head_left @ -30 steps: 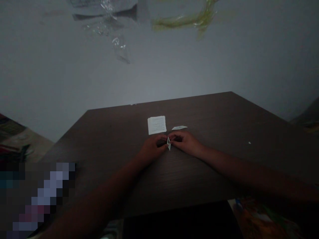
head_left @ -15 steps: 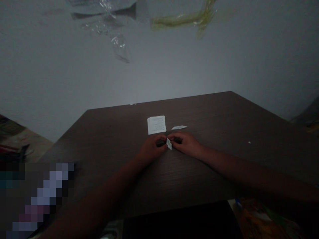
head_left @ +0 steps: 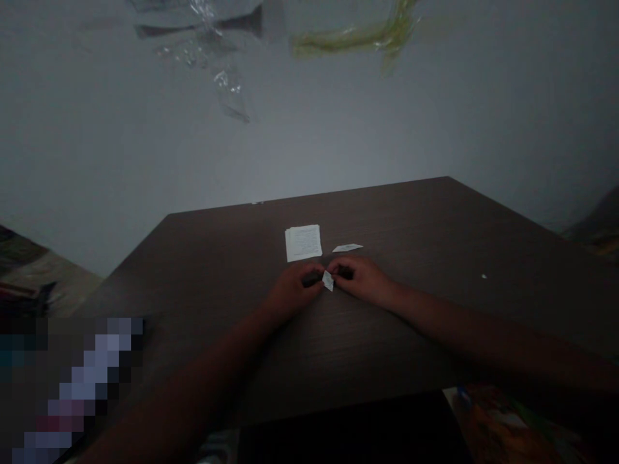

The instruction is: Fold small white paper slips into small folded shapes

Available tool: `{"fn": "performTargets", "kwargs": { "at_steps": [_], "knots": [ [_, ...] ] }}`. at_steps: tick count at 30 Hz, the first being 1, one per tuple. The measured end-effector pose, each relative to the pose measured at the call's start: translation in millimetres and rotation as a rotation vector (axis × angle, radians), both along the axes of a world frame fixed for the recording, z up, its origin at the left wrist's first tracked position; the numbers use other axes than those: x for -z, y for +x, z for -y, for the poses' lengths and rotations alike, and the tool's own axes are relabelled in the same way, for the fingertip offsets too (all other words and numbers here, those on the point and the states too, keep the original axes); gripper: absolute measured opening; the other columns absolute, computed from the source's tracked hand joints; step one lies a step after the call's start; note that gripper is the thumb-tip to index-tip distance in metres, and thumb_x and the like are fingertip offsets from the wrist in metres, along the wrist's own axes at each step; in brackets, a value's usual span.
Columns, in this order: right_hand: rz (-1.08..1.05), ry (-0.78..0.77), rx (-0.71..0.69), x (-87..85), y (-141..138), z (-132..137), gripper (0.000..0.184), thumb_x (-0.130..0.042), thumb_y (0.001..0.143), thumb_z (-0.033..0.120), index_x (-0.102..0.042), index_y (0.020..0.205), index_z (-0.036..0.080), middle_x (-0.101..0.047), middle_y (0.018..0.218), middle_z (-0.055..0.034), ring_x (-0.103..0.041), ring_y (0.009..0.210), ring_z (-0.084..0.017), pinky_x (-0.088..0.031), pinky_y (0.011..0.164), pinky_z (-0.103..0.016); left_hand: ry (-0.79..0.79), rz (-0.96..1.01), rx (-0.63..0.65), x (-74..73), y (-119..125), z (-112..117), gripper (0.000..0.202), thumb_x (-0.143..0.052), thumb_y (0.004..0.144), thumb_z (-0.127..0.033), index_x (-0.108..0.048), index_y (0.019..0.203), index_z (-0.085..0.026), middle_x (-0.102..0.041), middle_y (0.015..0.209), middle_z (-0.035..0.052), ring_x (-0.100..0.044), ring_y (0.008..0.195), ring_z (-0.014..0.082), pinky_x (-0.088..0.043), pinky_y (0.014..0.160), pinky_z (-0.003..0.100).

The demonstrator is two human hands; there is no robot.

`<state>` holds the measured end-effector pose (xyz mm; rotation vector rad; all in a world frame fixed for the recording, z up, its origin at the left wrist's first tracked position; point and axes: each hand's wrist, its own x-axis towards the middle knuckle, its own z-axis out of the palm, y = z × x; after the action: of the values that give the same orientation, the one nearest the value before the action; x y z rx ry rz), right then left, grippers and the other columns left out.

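Paper scrap (head_left: 327, 281) pinched by left hand (head_left: 293, 290), right hand (head_left: 362, 278); stack (head_left: 303, 243) print illegible.

hands: left (head_left: 293, 290), right (head_left: 362, 278) pinch paper scrap (head_left: 327, 281); dark table (head_left: 217, 258); square sheet (head_left: 303, 242)

obstacles: paper stack (head_left: 303, 243), paper strip (head_left: 347, 247) just beyond hands | elsewhere: bare table (head_left: 411, 322)

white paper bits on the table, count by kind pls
square sheet, lying flat: 1
narrow slip, lying flat: 1
small folded piece, pinched between left hand and right hand: 1
tiny scrap, off to the right: 1
Total: 4
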<state>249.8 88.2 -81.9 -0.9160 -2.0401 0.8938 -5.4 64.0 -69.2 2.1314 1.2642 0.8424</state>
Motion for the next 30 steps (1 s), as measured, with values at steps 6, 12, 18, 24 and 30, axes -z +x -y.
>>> {"fn": "performTargets", "kwargs": {
  "at_steps": [6,12,18,24,30],
  "knots": [
    [0.012,-0.001,0.005,-0.2,0.6,-0.8,0.004,-0.085,0.104,0.023,-0.087,0.103,0.026,-0.084,0.096,-0.0012,-0.076,0.089,-0.022,-0.058,0.086,-0.035,0.004,-0.015,0.007,-1.0,-1.6,0.5,0.019,-0.087,0.101,-0.023,-0.092,0.118,-0.03,-0.096,0.135,0.0057,-0.088,0.134,0.0337,-0.068,0.128,0.055],
    [0.059,0.061,0.007,0.2,3.4,-3.6,0.009,-0.086,0.1,0.019,-0.085,0.099,0.027,-0.083,0.096,-0.0012,-0.075,0.09,-0.023,-0.059,0.09,-0.037,0.029,-0.021,0.035,0.0,-2.3,0.1,0.019,-0.086,0.102,-0.022,-0.093,0.118,-0.03,-0.096,0.132,0.0061,-0.089,0.131,0.0328,-0.068,0.128,0.055],
    [0.094,0.129,-0.032,1.3,6.5,-4.9,0.013,-0.085,0.1,0.015,-0.084,0.101,0.028,-0.084,0.101,-0.0018,-0.077,0.097,-0.025,-0.06,0.096,-0.039,0.06,-0.045,0.074,1.7,-5.4,-1.4,0.024,-0.084,0.1,-0.019,-0.094,0.119,-0.031,-0.096,0.132,0.0057,-0.089,0.132,0.0329,-0.066,0.131,0.056],
    [0.119,0.19,-0.065,2.8,8.8,-7.0,0.019,-0.083,0.097,0.009,-0.085,0.101,0.028,-0.087,0.107,-0.004,-0.08,0.107,-0.027,-0.062,0.102,-0.043,0.088,-0.125,0.101,2.7,-9.8,-1.6,0.032,-0.083,0.101,-0.016,-0.095,0.125,-0.031,-0.096,0.137,0.0083,-0.087,0.139,0.0365,-0.061,0.134,0.063],
    [0.146,0.245,-0.132,1.7,11.7,-9.6,0.019,-0.081,0.102,0.011,-0.086,0.105,0.029,-0.088,0.106,-0.0042,-0.082,0.111,-0.028,-0.065,0.107,-0.046,0.101,-0.178,0.123,5.1,-12.0,-2.7,0.036,-0.084,0.101,-0.015,-0.096,0.13,-0.033,-0.096,0.137,0.0078,-0.087,0.139,0.0339,-0.059,0.136,0.062]
  ]
}}
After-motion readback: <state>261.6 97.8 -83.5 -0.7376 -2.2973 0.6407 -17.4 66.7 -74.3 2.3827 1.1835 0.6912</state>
